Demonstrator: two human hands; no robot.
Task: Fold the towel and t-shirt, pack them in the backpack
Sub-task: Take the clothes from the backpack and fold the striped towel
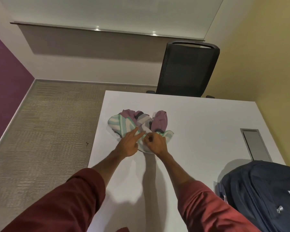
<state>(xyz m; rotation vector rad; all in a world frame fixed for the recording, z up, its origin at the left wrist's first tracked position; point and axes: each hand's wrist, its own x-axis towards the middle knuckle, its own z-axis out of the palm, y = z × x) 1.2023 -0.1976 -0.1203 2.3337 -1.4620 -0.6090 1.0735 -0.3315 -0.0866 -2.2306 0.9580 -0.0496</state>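
A crumpled pile lies near the middle of the white table [199,118]: a mint-and-white striped towel [119,124] mixed with a mauve and grey t-shirt [159,122]. My left hand [130,144] rests on the towel's near edge with two fingers stretched out. Beside it, my right hand [155,142] is closed, pinching the towel's fabric at the pile's near side. A dark navy backpack [264,193] stands at the table's near right corner, apart from the pile.
A black mesh office chair [187,67] is pushed to the table's far side. A grey cable hatch [255,144] is set into the tabletop on the right. Carpet floor lies to the left of the table's edge.
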